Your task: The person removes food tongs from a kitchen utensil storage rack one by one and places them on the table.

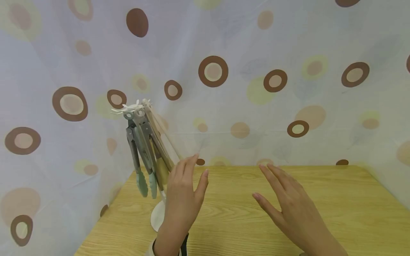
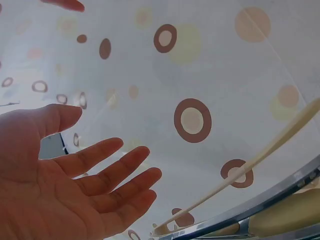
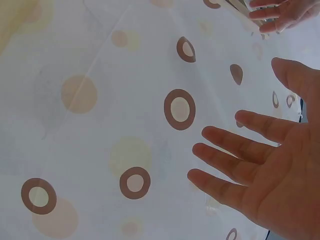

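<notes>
My left hand (image 1: 183,190) is raised over the table with its fingers extended and thumb apart, holding nothing. Just beyond it, on the left, stands a white utensil rack (image 1: 158,216) with a round base and hooks on top. Tongs (image 1: 141,183) with grey-green scalloped tips hang from it, beside other long-handled utensils partly hidden by my hand. My right hand (image 1: 293,204) hovers further right, also with straight fingers and nothing in it. The wrist views show the bare palms of the left hand (image 2: 65,195) and the right hand (image 3: 280,170).
A light wood-grain table (image 1: 237,209) stretches beneath both hands. Behind it and along the sides hangs a pale curtain (image 1: 230,106) printed with brown, peach and yellow-green circles. A dark band (image 1: 184,244) circles my left wrist.
</notes>
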Available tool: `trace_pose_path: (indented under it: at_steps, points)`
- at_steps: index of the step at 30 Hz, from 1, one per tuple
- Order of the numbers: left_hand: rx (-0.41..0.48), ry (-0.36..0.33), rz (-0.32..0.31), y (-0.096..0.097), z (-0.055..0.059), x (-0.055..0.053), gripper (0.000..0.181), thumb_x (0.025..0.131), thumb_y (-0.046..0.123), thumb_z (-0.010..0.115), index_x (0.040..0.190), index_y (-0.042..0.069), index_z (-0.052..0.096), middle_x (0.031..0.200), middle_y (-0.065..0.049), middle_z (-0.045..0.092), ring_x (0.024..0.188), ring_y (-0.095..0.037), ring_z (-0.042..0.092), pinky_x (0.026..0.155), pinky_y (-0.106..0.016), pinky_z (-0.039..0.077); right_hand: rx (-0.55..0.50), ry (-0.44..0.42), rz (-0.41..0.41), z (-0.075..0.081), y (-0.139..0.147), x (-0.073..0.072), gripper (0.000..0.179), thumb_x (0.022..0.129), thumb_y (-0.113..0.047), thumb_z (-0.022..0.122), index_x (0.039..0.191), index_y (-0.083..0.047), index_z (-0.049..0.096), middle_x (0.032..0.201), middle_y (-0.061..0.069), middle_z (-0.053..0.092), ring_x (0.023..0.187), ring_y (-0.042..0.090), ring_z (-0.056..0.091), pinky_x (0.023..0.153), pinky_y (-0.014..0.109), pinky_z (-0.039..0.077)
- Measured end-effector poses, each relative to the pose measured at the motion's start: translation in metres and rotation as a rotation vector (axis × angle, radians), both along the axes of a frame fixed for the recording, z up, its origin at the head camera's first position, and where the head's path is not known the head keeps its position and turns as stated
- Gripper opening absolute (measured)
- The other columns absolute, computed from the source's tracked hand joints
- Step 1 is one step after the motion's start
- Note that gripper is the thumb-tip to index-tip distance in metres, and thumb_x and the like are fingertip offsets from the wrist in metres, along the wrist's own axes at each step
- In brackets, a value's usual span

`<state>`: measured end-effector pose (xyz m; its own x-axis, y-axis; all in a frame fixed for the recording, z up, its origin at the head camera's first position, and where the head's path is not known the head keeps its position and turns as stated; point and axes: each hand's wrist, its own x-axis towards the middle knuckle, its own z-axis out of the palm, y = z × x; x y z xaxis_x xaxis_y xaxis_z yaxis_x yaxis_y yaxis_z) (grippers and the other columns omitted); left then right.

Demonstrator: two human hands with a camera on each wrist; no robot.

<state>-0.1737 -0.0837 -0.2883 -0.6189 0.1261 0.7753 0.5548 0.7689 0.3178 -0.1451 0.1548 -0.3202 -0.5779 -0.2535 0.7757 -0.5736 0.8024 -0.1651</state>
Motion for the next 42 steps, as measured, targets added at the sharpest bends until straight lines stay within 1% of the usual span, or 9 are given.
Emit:
trace_pose_path:
  at_steps: [7,10,13,17,24,27,34,38,42]
  points:
    - [0.024,0.045,0.024,-0.015,0.003,-0.001,0.039,0.092,0.018,0.065,0.127,0.002,0.058,0.116,-0.014,0.06,0.108,-0.033,0.055,0.091,-0.048,0.044,-0.004,0.012,0.01,0.0,-0.001,0.0,0.065,0.093,-0.036,0.061,0.149,-0.012,0.037,0.139,0.015,0.05,0.12,0.037,0.051,0.093,0.055,0.04]
    - [0.036,0.1,0.027,-0.02,0.004,-0.003,0.036,0.092,0.015,0.065,0.124,0.001,0.06,0.112,-0.015,0.061,0.105,-0.034,0.055,0.089,-0.048,0.044,-0.003,0.003,0.01,0.0,-0.002,0.001,0.066,0.092,-0.035,0.063,0.149,-0.012,0.037,0.138,0.015,0.05,0.119,0.037,0.052,0.093,0.055,0.04]
    - [0.047,0.185,0.014,-0.025,0.008,-0.005,0.032,0.091,0.011,0.064,0.121,0.0,0.061,0.108,-0.015,0.062,0.101,-0.033,0.056,0.087,-0.047,0.045,-0.004,-0.005,0.01,-0.001,-0.002,0.001,0.068,0.09,-0.032,0.066,0.148,-0.013,0.038,0.138,0.015,0.05,0.118,0.037,0.052,0.094,0.054,0.039]
    - [0.065,0.299,-0.013,-0.032,0.018,-0.008,0.03,0.088,0.003,0.062,0.118,0.0,0.062,0.105,-0.015,0.062,0.098,-0.034,0.056,0.086,-0.047,0.044,-0.009,-0.003,0.011,0.0,-0.001,0.001,0.067,0.089,-0.03,0.067,0.147,-0.012,0.04,0.137,0.016,0.05,0.117,0.038,0.052,0.093,0.055,0.039]
    - [0.062,0.408,-0.044,-0.051,0.039,-0.013,0.028,0.093,0.008,0.054,0.117,-0.006,0.062,0.108,-0.02,0.062,0.102,-0.036,0.056,0.091,-0.044,0.043,-0.016,-0.014,0.002,0.0,-0.001,0.002,0.065,0.09,-0.033,0.066,0.146,-0.013,0.041,0.138,0.017,0.049,0.118,0.039,0.052,0.093,0.056,0.039]
    - [0.045,0.448,-0.056,-0.06,0.046,-0.018,0.03,0.094,0.009,0.052,0.117,-0.007,0.061,0.107,-0.021,0.062,0.101,-0.038,0.055,0.09,-0.045,0.042,-0.018,-0.021,-0.002,0.001,-0.001,0.002,0.064,0.09,-0.033,0.067,0.146,-0.013,0.042,0.138,0.016,0.049,0.118,0.039,0.051,0.094,0.056,0.039]
    - [-0.05,0.533,-0.083,-0.079,0.061,-0.034,0.033,0.094,0.013,0.05,0.117,-0.008,0.061,0.107,-0.024,0.06,0.097,-0.041,0.053,0.088,-0.048,0.04,-0.014,-0.034,0.001,0.0,-0.001,0.002,0.062,0.087,-0.029,0.07,0.141,-0.009,0.047,0.137,0.017,0.05,0.118,0.039,0.052,0.092,0.057,0.04]
    - [-0.052,0.596,-0.077,-0.089,0.071,-0.045,0.034,0.095,0.016,0.048,0.117,-0.007,0.061,0.11,-0.023,0.06,0.099,-0.042,0.052,0.089,-0.05,0.038,-0.012,-0.036,0.002,0.0,-0.001,0.002,0.061,0.087,-0.028,0.07,0.14,-0.008,0.048,0.137,0.018,0.05,0.117,0.039,0.053,0.092,0.057,0.04]
    - [-0.021,0.639,-0.064,-0.096,0.079,-0.056,0.038,0.098,0.022,0.046,0.118,-0.006,0.061,0.115,-0.023,0.059,0.103,-0.043,0.05,0.09,-0.051,0.036,-0.01,-0.034,0.002,0.0,-0.001,0.001,0.059,0.087,-0.027,0.07,0.138,-0.007,0.05,0.137,0.018,0.05,0.117,0.039,0.053,0.091,0.058,0.041]
